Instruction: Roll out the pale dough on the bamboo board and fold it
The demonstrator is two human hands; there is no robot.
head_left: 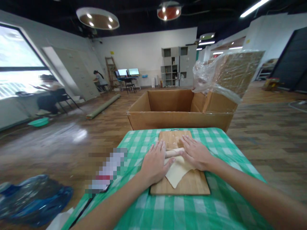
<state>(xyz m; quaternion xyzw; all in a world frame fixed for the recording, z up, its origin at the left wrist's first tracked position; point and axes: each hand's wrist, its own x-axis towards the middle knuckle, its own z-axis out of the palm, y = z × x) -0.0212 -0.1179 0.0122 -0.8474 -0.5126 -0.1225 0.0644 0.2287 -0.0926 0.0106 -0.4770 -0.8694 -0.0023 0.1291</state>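
Observation:
On a wooden cutting board (192,187) lies a thin sheet of pale dough (177,174), its pointed corner towards me. A light wooden rolling pin (174,153) rests across the far part of the dough. My left hand (155,163) lies flat over the pin's left end, fingers stretched forward. Over its right end is my right hand (197,154), also flat, with its fingers stretched out. Both palms touch the pin without wrapping round it, and they hide its ends. Flour traces show on the board's far part.
A green checked tablecloth (172,209) covers the table. At its left edge lies a pixelated device (107,172) with a black cable. Beyond the table stands an open cardboard box (177,119). A blue plastic bundle (35,199) is at lower left. Two people sit farther back on the left.

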